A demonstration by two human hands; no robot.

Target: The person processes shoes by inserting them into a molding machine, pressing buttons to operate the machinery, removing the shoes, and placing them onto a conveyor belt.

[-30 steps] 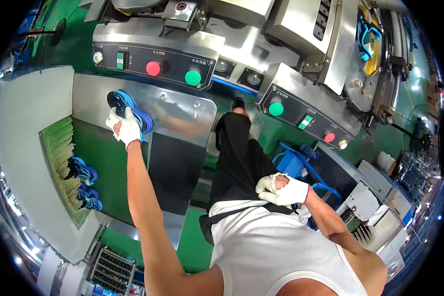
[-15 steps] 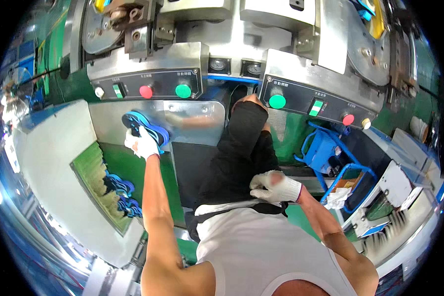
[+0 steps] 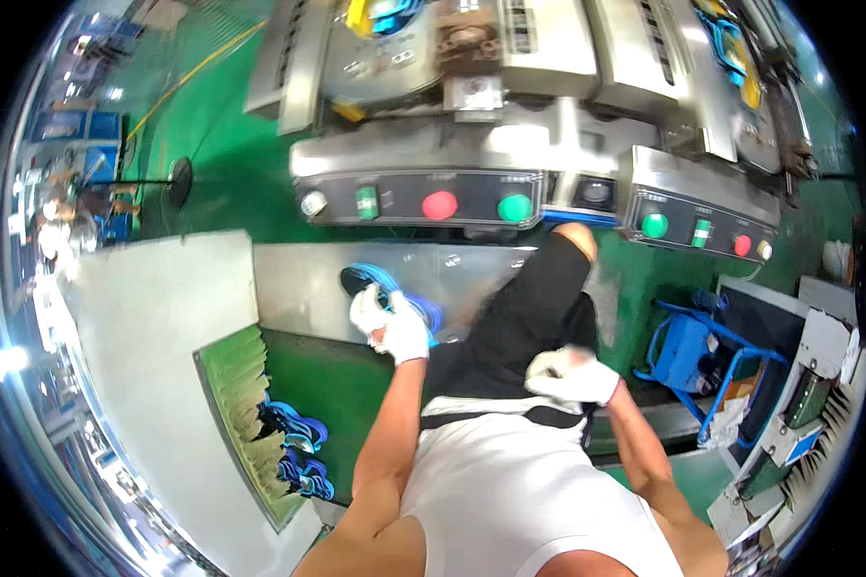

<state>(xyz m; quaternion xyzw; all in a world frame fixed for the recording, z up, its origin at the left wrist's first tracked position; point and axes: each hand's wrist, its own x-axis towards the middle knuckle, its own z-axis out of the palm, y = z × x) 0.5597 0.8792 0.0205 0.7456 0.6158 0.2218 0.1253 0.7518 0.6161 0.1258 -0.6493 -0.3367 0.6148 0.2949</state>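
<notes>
The person's left hand (image 3: 392,325), in a white knitted glove, is placed over a blue and black shoe with a violet-blue part (image 3: 372,274) and touches it. Its fingers are partly bent; part of the contact is hidden, so whether the grip is closed cannot be told. The shoe rests on a flat, polished steel shelf (image 3: 298,288), below a black control panel in a steel housing (image 3: 394,183). This panel carries a round red button (image 3: 439,205) and a round green button (image 3: 515,208).

The right hand (image 3: 573,377), in a matching glove, is positioned in front of the waist, near the black fabric shorts (image 3: 510,317). Its fingers are loosely curled; blur and angle conceal the palm, so its contents cannot be told.

To the left, more blue and black shoes (image 3: 303,428) lie beside a ragged olive-green strip curtain (image 3: 236,404) set in a pale grey panel (image 3: 164,317). A blue tubular-framed cart (image 3: 683,351) stands to the right
</notes>
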